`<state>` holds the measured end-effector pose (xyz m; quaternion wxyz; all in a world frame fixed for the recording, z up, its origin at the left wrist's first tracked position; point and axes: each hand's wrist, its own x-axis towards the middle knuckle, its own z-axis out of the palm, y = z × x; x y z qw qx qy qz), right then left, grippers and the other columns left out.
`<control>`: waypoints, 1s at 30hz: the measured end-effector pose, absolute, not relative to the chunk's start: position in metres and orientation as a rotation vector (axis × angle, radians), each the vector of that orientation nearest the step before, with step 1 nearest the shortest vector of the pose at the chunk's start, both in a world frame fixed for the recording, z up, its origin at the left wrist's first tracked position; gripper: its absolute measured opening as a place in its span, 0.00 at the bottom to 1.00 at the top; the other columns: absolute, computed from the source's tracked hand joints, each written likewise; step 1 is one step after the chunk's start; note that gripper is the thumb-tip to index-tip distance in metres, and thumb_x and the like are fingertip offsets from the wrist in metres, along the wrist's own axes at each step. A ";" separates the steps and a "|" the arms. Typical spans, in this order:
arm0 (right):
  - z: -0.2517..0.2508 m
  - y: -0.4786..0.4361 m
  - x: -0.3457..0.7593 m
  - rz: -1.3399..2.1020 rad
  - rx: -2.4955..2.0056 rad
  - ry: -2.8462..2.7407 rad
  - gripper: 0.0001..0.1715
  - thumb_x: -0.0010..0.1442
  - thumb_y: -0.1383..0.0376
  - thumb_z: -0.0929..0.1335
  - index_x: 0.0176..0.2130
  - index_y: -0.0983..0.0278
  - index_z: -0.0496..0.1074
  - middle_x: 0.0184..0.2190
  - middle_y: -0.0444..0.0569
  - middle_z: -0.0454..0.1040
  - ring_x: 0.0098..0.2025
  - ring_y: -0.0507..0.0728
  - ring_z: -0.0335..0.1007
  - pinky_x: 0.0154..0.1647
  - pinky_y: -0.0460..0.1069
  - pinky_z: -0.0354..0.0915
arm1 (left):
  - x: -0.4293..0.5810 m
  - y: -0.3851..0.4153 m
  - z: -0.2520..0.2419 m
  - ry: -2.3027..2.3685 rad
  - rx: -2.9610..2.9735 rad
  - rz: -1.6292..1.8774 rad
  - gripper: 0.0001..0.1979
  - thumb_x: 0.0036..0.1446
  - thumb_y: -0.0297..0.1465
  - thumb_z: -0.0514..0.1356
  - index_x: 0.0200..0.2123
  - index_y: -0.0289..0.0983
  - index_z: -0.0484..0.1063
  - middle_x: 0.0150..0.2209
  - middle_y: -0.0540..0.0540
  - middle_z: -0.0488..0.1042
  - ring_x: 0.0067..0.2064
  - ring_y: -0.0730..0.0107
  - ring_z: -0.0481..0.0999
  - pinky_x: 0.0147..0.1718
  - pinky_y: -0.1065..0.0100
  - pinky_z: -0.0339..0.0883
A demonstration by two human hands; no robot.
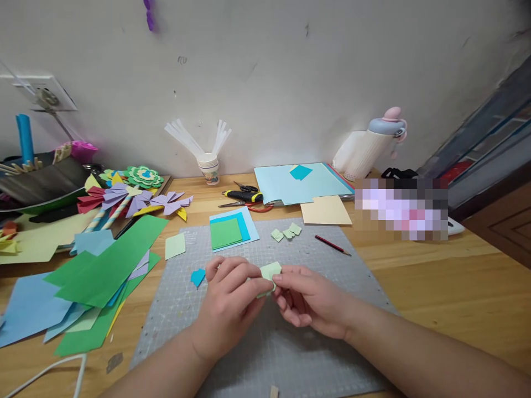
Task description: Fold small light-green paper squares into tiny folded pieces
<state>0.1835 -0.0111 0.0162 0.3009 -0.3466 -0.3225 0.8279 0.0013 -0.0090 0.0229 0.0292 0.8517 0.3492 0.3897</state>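
Note:
A small pale green piece of paper is held between both hands above the grey cutting mat. My left hand grips its left side, fingers curled over it. On its right edge, the thumb and fingers of my right hand pinch the paper. Just beyond the hands lie several small pale green paper cut-outs. A bright blue paper scrap rests left of my left hand. Farther back are a stack of green and blue paper squares and a pale green rectangle.
A pencil lies at the mat's right. Scissors and a yellow-black tool lie behind the mat, near a paper cup of white strips. Coloured sheets and paper flowers crowd the left; a bottle stands back right.

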 end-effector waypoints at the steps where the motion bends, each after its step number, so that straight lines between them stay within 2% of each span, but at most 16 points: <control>1: 0.016 -0.011 0.183 2.168 -0.927 -0.851 0.14 0.56 0.59 0.67 0.26 0.66 0.65 0.18 0.40 0.65 0.13 0.45 0.60 0.11 0.40 0.42 | 0.002 -0.010 0.023 1.068 2.637 1.196 0.09 0.54 0.21 0.59 0.32 0.43 0.71 0.30 0.53 0.75 0.36 0.70 0.69 0.37 0.62 0.51; 6: 0.012 -0.007 0.181 1.972 -1.079 -1.033 0.12 0.55 0.59 0.65 0.28 0.65 0.64 0.18 0.39 0.65 0.13 0.45 0.60 0.11 0.41 0.44 | 0.002 -0.009 0.023 1.066 2.677 1.154 0.09 0.56 0.22 0.58 0.32 0.44 0.72 0.32 0.52 0.75 0.38 0.68 0.69 0.38 0.61 0.50; 10: 0.004 -0.004 0.178 1.715 -1.281 -1.348 0.15 0.58 0.58 0.63 0.25 0.62 0.58 0.16 0.36 0.62 0.12 0.46 0.56 0.13 0.42 0.48 | 0.002 -0.006 0.019 1.129 2.705 0.984 0.08 0.57 0.24 0.57 0.32 0.43 0.71 0.33 0.52 0.75 0.40 0.67 0.68 0.39 0.60 0.50; 13: 0.000 -0.002 0.178 1.309 -1.500 -1.691 0.14 0.58 0.60 0.62 0.24 0.62 0.58 0.16 0.37 0.61 0.17 0.48 0.56 0.19 0.44 0.50 | 0.002 -0.006 0.016 1.211 2.683 0.801 0.08 0.58 0.24 0.56 0.31 0.42 0.71 0.33 0.52 0.74 0.41 0.65 0.67 0.41 0.59 0.50; 17: 0.003 -0.002 0.180 0.814 -1.681 -2.043 0.09 0.56 0.64 0.64 0.25 0.62 0.64 0.21 0.40 0.67 0.23 0.50 0.59 0.23 0.45 0.48 | 0.003 -0.004 0.013 1.278 2.635 0.606 0.09 0.56 0.22 0.56 0.29 0.41 0.70 0.32 0.52 0.73 0.42 0.65 0.67 0.43 0.58 0.50; 21: 0.008 -0.005 0.184 0.714 -1.601 -2.178 0.04 0.58 0.68 0.62 0.33 0.61 0.66 0.28 0.42 0.71 0.28 0.51 0.63 0.27 0.46 0.52 | 0.004 -0.003 0.014 1.305 2.585 0.494 0.09 0.55 0.22 0.56 0.29 0.42 0.71 0.31 0.52 0.73 0.41 0.64 0.67 0.43 0.57 0.50; 25: 0.010 -0.006 0.192 0.748 -1.318 -2.347 0.16 0.58 0.74 0.59 0.39 0.60 0.70 0.38 0.45 0.70 0.36 0.52 0.67 0.35 0.46 0.58 | 0.003 -0.003 0.015 1.307 2.572 0.457 0.09 0.55 0.23 0.56 0.29 0.42 0.71 0.30 0.52 0.73 0.41 0.65 0.67 0.43 0.58 0.51; 30: 0.013 -0.005 0.197 0.678 -1.168 -2.520 0.19 0.56 0.76 0.60 0.40 0.61 0.74 0.38 0.47 0.71 0.39 0.54 0.66 0.40 0.48 0.59 | 0.003 -0.005 0.016 1.297 2.599 0.416 0.09 0.54 0.22 0.56 0.29 0.41 0.71 0.30 0.52 0.72 0.40 0.64 0.67 0.44 0.57 0.52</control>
